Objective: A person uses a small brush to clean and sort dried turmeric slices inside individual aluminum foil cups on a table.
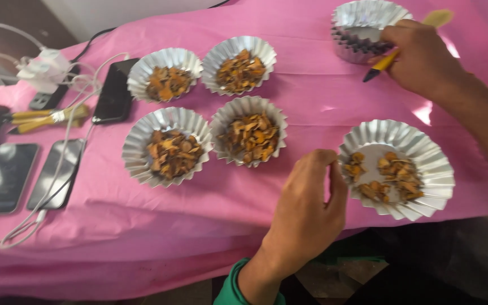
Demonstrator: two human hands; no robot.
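Beside the part-filled foil cup (425, 148), the left hand (306, 212) touches its rim, fingers curled. Beyond that cup, the right hand (422, 56) pinches a yellow tool (388, 61) against stacked empty cups (362, 25).

Silver fluted foil cup (425, 152) with few orange-brown dried pieces, on pink cloth, yellow-handled tool (388, 61) held tilted

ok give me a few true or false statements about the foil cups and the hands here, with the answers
1. Four filled foil cups sit in a two-by-two group. True.
2. The right hand is empty. False: it holds a yellow-handled tool.
3. The left hand is at the rim of the partly filled cup. True.
4. The tablecloth is blue. False: it is pink.
5. The stack of empty cups holds orange pieces. False: none show in it.
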